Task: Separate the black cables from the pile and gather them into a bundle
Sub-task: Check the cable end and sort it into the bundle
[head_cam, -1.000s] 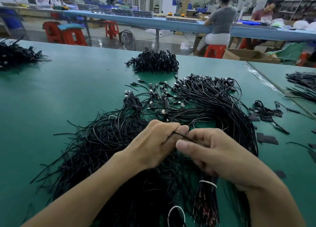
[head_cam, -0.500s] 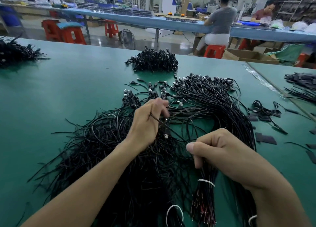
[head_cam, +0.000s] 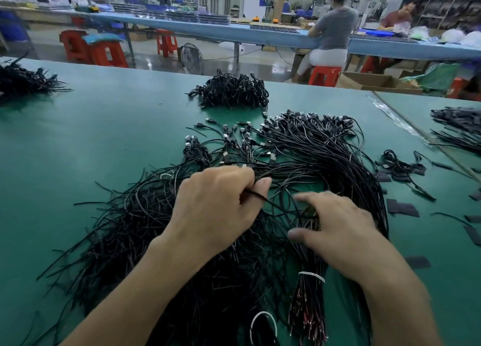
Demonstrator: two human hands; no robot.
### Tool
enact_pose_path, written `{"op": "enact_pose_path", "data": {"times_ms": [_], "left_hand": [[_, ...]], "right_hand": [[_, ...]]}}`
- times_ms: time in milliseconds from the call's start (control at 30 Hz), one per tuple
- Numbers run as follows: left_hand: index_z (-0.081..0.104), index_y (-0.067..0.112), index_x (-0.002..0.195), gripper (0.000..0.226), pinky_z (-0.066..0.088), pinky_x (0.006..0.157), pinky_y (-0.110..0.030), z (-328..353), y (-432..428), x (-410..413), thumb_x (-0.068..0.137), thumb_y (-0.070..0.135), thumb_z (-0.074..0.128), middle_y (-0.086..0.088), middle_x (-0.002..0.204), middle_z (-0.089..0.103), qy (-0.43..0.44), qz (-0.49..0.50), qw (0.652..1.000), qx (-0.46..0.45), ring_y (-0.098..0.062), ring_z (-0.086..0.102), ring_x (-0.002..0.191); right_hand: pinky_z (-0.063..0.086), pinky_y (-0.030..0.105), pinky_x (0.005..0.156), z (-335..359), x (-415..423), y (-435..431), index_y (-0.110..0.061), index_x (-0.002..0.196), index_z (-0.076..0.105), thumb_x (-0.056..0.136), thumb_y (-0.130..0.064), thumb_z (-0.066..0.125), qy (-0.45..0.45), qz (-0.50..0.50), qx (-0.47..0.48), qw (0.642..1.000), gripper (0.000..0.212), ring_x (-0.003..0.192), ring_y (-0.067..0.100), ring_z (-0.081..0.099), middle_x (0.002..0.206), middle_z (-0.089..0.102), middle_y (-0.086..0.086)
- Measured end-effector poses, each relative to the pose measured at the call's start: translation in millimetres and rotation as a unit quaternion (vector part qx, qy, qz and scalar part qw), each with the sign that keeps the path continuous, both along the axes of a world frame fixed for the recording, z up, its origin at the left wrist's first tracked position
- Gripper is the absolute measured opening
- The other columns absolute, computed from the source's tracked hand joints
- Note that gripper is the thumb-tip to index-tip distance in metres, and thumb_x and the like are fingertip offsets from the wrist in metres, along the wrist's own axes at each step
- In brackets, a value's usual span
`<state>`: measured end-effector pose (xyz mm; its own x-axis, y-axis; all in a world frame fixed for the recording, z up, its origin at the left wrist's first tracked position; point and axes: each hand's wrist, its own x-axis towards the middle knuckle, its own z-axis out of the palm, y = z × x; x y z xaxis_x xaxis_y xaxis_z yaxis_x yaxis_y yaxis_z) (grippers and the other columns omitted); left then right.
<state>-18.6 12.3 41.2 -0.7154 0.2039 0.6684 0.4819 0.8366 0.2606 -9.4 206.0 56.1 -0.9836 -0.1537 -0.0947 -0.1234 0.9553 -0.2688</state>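
- A tied bundle (head_cam: 309,301) of cables, cinched by 1 white tie (head_cam: 311,275), is seen nearest, below the right wrist.
- 1 black cable (head_cam: 256,195) is pinched between thumb and forefinger of the left hand (head_cam: 216,210), knuckles up.
- The right hand (head_cam: 338,228) is held spread and slack over the pile (head_cam: 312,158), gripping nothing; it is blurred.
- The pile is spread on the green table (head_cam: 104,150), under both hands.
- A separate heap (head_cam: 231,90) is laid farther back.
- A cardboard box (head_cam: 374,81) is seen beyond the table; its contents cannot be told.
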Motion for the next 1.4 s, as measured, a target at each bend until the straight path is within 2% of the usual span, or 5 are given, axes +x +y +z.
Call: {"op": "enact_pose_path", "data": {"times_ms": [333,500,1033,1167,1400], "left_hand": [[0.052,0.024,0.071,0.026,0.037,0.055,-0.014,-18,-18,-16,0.089,0.038,0.065,0.016,0.071,0.051,-0.124,-0.101,0.981,0.111,-0.004,0.049,0.063],[0.057,0.024,0.064,0.048,0.049,0.097,-0.035,-23,-20,-23,0.088,0.062,0.040,0.004,0.121,0.063,-0.224,-0.096,0.950,0.197,-0.006,0.059,0.109],[0.047,0.022,0.056,0.044,0.025,0.045,-0.019,14,-17,8,0.089,0.044,0.067,0.014,0.041,0.034,-0.071,0.019,0.994,0.086,-0.008,0.037,0.039],[0.034,0.031,0.059,0.041,0.028,0.047,-0.026,16,-10,7,0.093,0.045,0.051,0.017,0.052,0.038,-0.071,0.014,0.997,0.008,-0.005,0.040,0.046],[0.051,0.029,0.081,0.012,0.039,0.052,-0.025,17,-9,8,0.079,0.040,0.055,0.019,0.066,0.047,-0.066,-0.075,0.991,0.091,-0.007,0.047,0.059]], "right_hand": [[0.027,0.019,0.039,9,7,-22,-0.026,0.070,0.069,0.089,-0.053,0.058,0.123,0.101,-0.403,0.901,0.035,0.038,0.006,0.033,0.045,0.044,-0.009],[0.034,0.022,0.045,14,6,-9,-0.021,0.056,0.065,0.085,-0.041,0.065,0.138,0.052,-0.518,0.843,0.036,0.046,0.013,0.033,0.047,0.044,-0.007],[0.048,0.032,0.091,-10,-7,7,-0.034,0.100,0.071,0.096,-0.039,0.058,0.174,-0.084,-0.140,0.971,0.015,0.091,0.005,0.062,0.100,0.069,-0.017],[-0.016,0.038,0.121,9,6,-24,-0.047,0.140,0.044,0.098,-0.063,0.028,0.192,0.067,-0.090,0.975,0.048,0.144,-0.006,0.018,0.143,0.036,-0.032],[0.044,0.009,0.078,4,7,-40,-0.042,0.115,0.066,0.088,-0.055,0.052,0.150,0.105,-0.339,0.923,0.033,0.097,-0.005,0.057,0.097,0.060,-0.021]]}}
